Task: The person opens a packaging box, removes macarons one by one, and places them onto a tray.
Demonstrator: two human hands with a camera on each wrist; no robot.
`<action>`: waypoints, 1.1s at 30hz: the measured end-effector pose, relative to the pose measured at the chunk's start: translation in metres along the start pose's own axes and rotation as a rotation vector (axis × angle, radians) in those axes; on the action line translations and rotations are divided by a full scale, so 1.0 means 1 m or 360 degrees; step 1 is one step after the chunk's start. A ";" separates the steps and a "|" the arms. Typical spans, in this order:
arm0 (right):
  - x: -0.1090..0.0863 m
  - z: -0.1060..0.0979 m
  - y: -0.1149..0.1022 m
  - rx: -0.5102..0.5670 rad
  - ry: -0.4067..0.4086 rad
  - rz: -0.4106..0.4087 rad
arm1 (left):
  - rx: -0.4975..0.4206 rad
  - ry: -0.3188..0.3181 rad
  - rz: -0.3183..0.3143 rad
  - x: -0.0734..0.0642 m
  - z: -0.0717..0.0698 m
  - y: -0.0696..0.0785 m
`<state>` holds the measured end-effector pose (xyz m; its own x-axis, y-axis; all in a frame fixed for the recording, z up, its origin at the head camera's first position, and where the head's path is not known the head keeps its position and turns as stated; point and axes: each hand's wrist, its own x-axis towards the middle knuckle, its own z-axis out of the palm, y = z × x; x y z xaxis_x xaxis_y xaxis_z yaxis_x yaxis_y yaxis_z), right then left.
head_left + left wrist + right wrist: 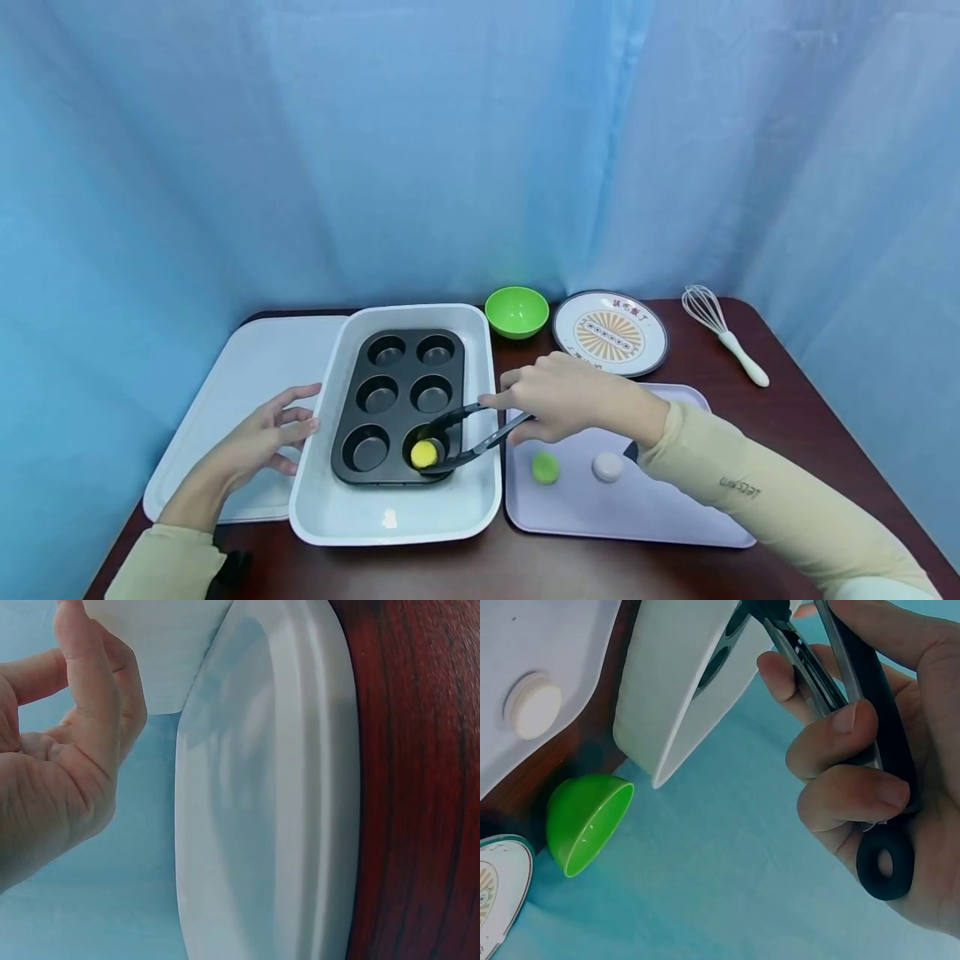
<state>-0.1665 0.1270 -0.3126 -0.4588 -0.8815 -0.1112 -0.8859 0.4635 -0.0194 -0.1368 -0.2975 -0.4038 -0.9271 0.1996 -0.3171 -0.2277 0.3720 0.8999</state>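
Note:
My right hand [553, 398] grips a pair of black tongs [877, 705], fingers curled round the handles. In the head view the tongs' tips reach into the front right cup of a dark muffin tin [405, 392], on either side of a small yellow round piece [423, 454]. The tin lies in a deep white tray [390, 525]; its other cups show bare bottoms. My left hand [258, 437] is at the white tray's left rim, fingers loosely bent and thumb toward the rim, holding nothing. The left wrist view shows that hand [82, 742] with relaxed fingers.
A lilac tray [630, 517] at the right bears a green round piece [545, 467] and a white one [607, 467]. Behind stand a green bowl [517, 312], a patterned plate [652, 342] and a whisk [723, 333]. A flat white tray [247, 358] lies at the left.

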 end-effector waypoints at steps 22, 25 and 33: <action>0.020 -0.008 -0.018 -0.0303 -0.0073 0.0070 | 0.0035 0.0052 0.0028 -0.003 -0.002 0.000; 0.020 -0.009 -0.016 -0.0303 -0.0059 0.0035 | 0.0038 0.0051 0.0023 -0.004 -0.002 -0.001; 0.020 -0.017 -0.013 -0.0346 -0.0047 0.0011 | 0.0026 0.0028 0.0020 -0.002 -0.001 0.000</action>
<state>-0.1651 0.1018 -0.2976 -0.4657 -0.8738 -0.1398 -0.8781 0.4366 0.1959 -0.1353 -0.2984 -0.4028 -0.9351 0.1882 -0.3002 -0.2112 0.3841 0.8988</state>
